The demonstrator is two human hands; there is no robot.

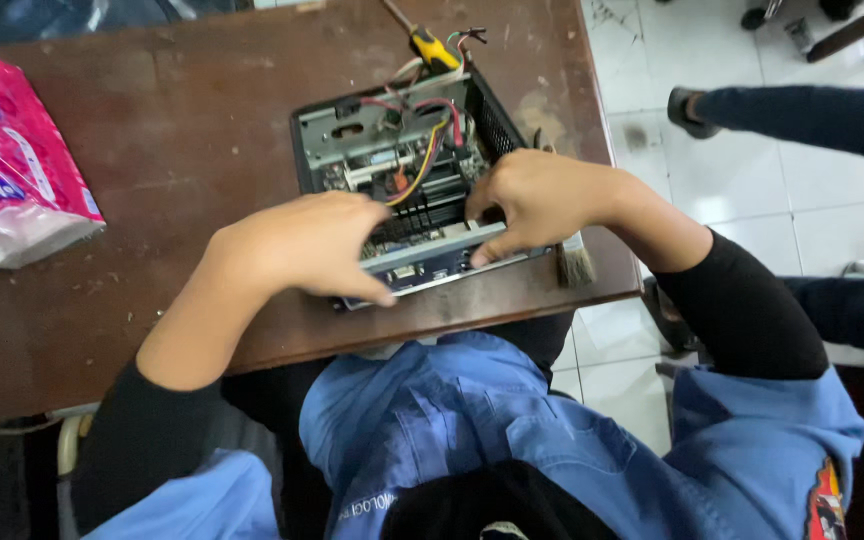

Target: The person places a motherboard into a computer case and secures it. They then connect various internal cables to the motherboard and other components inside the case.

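Observation:
An opened small computer case (397, 140) lies on the brown wooden table (182, 130), its circuit board and red, yellow and black wires exposed. My left hand (302, 245) grips the case's near left corner, fingers curled over the silver rear panel (432, 262). My right hand (542, 200) holds the near right side, fingertips pressed onto the same panel's top edge. Both hands hide much of the case's near half.
A yellow-handled screwdriver (430, 45) lies behind the case. A paint brush (574, 262) rests by my right wrist at the table edge. A pink plastic pack (7, 165) sits at the left. Another person's legs (802, 115) stretch over the tiled floor at the right.

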